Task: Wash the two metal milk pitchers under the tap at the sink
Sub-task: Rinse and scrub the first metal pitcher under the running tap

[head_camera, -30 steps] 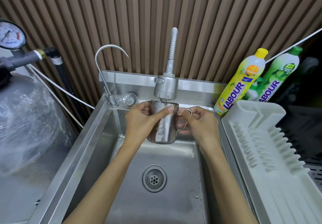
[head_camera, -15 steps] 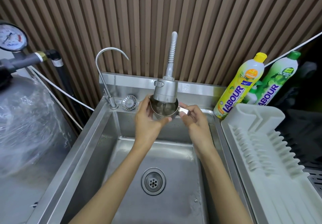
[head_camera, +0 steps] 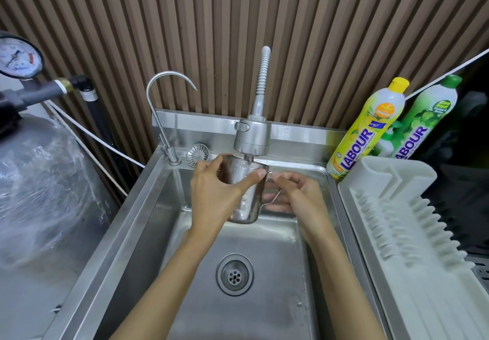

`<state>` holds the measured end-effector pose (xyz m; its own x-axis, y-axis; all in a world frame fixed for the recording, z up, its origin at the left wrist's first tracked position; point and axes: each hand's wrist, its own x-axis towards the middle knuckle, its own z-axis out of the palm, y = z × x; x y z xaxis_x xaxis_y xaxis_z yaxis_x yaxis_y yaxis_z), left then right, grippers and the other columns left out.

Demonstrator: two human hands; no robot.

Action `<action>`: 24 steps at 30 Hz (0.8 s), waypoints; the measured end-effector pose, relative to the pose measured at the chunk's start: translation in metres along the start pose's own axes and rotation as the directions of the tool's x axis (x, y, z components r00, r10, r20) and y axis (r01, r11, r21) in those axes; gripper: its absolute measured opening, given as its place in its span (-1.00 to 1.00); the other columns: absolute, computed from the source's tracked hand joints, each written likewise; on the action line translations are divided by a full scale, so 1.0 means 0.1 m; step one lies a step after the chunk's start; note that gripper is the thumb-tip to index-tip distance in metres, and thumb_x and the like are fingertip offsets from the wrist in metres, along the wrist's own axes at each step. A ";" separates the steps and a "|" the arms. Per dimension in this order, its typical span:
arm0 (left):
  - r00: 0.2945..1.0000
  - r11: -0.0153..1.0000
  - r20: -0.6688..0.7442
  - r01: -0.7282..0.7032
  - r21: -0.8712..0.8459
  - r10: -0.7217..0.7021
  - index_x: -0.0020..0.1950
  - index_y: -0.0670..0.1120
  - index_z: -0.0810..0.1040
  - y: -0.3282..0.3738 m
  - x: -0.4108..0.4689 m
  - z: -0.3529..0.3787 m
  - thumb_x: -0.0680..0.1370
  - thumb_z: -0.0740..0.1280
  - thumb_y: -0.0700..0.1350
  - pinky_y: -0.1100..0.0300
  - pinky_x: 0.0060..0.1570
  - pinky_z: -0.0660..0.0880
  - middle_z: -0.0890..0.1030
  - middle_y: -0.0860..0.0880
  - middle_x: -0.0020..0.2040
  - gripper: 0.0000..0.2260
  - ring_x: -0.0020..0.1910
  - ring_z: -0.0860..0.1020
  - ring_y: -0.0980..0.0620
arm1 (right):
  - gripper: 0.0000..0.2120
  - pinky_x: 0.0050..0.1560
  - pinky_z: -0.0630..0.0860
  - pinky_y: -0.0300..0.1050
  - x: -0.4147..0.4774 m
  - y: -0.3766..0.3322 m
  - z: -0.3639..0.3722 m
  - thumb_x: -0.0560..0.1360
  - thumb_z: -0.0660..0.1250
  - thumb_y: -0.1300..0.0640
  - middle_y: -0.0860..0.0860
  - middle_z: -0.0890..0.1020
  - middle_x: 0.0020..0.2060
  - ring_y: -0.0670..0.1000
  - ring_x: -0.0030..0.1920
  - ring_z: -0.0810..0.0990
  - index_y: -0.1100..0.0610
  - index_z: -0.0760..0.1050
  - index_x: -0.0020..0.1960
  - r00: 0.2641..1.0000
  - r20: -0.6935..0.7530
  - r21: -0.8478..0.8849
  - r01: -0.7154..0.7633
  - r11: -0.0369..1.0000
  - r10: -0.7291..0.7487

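One metal milk pitcher (head_camera: 250,202) hangs upright over the steel sink (head_camera: 148,207), its mouth directly under the spray head of the flexible tap (head_camera: 253,137). My left hand (head_camera: 214,194) wraps around the pitcher's left side, thumb across its front. My right hand (head_camera: 296,194) pinches the thin wire handle on the pitcher's right. No stream of water can be made out. A second pitcher is not in view.
A thin gooseneck tap (head_camera: 164,101) and a round strainer (head_camera: 197,151) sit at the sink's back left. The drain (head_camera: 234,274) lies below my hands. Two dish soap bottles (head_camera: 367,128) stand at the back right beside a white drying rack (head_camera: 410,233). A plastic-wrapped tank (head_camera: 39,181) with a gauge is at left.
The pitcher has come back down from being tipped up close under the spray head and now hangs upright, lower over the basin. Both hands kept their hold.
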<state>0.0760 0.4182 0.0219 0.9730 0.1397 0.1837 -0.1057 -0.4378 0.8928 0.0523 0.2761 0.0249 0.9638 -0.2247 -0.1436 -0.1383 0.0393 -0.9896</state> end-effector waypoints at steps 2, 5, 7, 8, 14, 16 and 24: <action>0.985 0.991 0.157 0.089 -0.099 -0.073 -0.07 0.03 0.64 0.00 0.02 -0.02 0.24 0.52 0.22 0.35 -0.10 0.47 0.67 0.06 -0.15 -0.61 -0.15 0.62 0.17 | -0.88 -0.35 0.64 -0.06 -0.03 -0.08 -0.05 0.51 0.32 0.20 0.15 0.69 -0.24 0.08 -0.30 0.67 0.20 0.55 -0.19 0.996 -0.078 -0.120 0.027 0.992 -0.036; 0.920 0.933 0.372 0.237 -0.271 -0.126 -0.01 -0.04 0.65 -0.02 0.02 -0.03 0.33 0.53 -0.03 0.44 -0.12 0.45 0.71 0.09 -0.16 -0.72 -0.15 0.63 0.23 | -0.82 -0.15 0.62 0.15 -0.07 -0.18 -0.09 0.44 0.35 0.05 0.11 0.68 -0.31 0.16 -0.22 0.66 0.10 0.52 -0.29 0.963 -0.147 -0.435 0.144 0.889 -0.228; 0.894 0.886 0.435 0.287 -0.364 -0.111 0.05 -0.06 0.63 -0.05 0.03 0.03 0.35 0.52 -0.15 0.31 0.04 0.47 0.70 0.08 -0.11 -0.71 -0.08 0.64 0.18 | -0.82 -0.03 0.55 0.10 -0.11 -0.24 -0.06 0.44 0.35 0.04 0.08 0.67 -0.28 0.15 -0.14 0.63 0.11 0.51 -0.28 0.937 -0.134 -0.576 0.191 0.795 -0.322; 0.893 0.864 0.440 0.296 -0.407 -0.099 0.08 -0.06 0.61 -0.06 0.03 0.07 0.36 0.51 -0.21 0.27 0.08 0.48 0.70 0.07 -0.10 -0.69 -0.06 0.63 0.16 | -0.83 -0.02 0.53 0.05 -0.12 -0.25 -0.05 0.46 0.35 0.07 0.08 0.67 -0.27 0.14 -0.13 0.62 0.13 0.51 -0.25 0.927 -0.134 -0.601 0.204 0.773 -0.349; 0.981 0.829 0.187 0.068 -0.555 0.044 0.08 -0.05 0.47 -0.04 0.09 0.24 0.23 0.53 -0.41 0.42 -0.02 0.47 0.61 0.02 -0.03 -0.47 -0.10 0.58 0.27 | -0.86 -0.06 0.40 -0.28 -0.01 -0.07 -0.02 0.54 0.25 0.24 -0.01 0.67 -0.05 -0.14 -0.13 0.58 0.14 0.43 -0.20 0.970 -0.059 -0.200 0.222 0.954 -0.238; 0.992 0.863 0.071 -0.057 -0.503 0.108 0.07 0.07 0.45 -0.06 0.10 0.23 0.18 0.53 -0.31 0.37 0.04 0.45 0.57 0.03 0.02 -0.43 -0.02 0.57 0.24 | -0.87 0.06 0.40 -0.25 0.07 0.02 0.02 0.55 0.21 0.28 -0.14 0.63 0.11 -0.19 -0.06 0.56 0.17 0.40 -0.17 0.983 0.016 -0.014 0.185 0.983 -0.185; 0.963 0.969 -0.113 -0.246 -0.012 0.244 0.22 -0.05 0.52 0.04 0.06 0.02 0.11 0.63 -0.04 0.52 0.04 0.30 0.39 0.14 -0.06 -0.29 0.04 0.44 0.06 | -0.89 0.23 0.50 -0.04 0.08 0.24 0.10 0.58 0.19 0.22 0.08 0.64 -0.12 0.06 0.03 0.62 0.17 0.41 -0.13 0.980 0.178 0.319 0.027 0.947 -0.088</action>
<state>0.0817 0.4160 0.0255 0.8883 0.1284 0.4409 -0.3446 -0.4485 0.8247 0.0594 0.2848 0.0005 0.9974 -0.0500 -0.0521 -0.0319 0.3421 -0.9391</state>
